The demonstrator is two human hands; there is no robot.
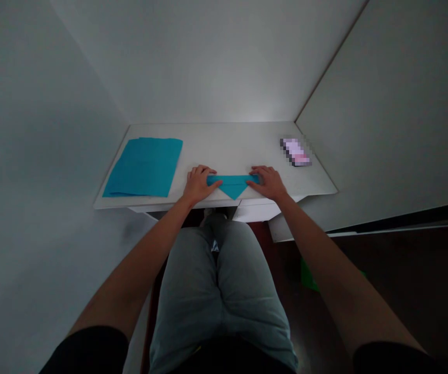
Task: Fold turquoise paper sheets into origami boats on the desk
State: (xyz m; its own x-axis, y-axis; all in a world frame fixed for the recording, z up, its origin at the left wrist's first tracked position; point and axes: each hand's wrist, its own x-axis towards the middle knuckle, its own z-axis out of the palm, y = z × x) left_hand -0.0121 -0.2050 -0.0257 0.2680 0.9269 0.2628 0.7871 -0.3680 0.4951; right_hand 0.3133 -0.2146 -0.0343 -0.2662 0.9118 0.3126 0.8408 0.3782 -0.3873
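The folded blue paper (234,180) lies near the worktop's (224,148) front edge, its long axis parallel to this edge. Left hand (198,185) and right hand (270,183), equally near, grip its opposite ends.

Mostly matt finishes around the desk (224,143)

Looks like thin, matt paper in the folded turquoise piece (234,188) at the desk's front edge, with smooth faces and a crisp crease. Shows the same dull, paper-like finish in the stacked sheets (141,167) on the desk's left part. Looks smooth across the white desk itself, and matt, like paint, on the wall (208,62) behind the desk. Resembles faded denim cloth in the trousers (243,280) before the desk.
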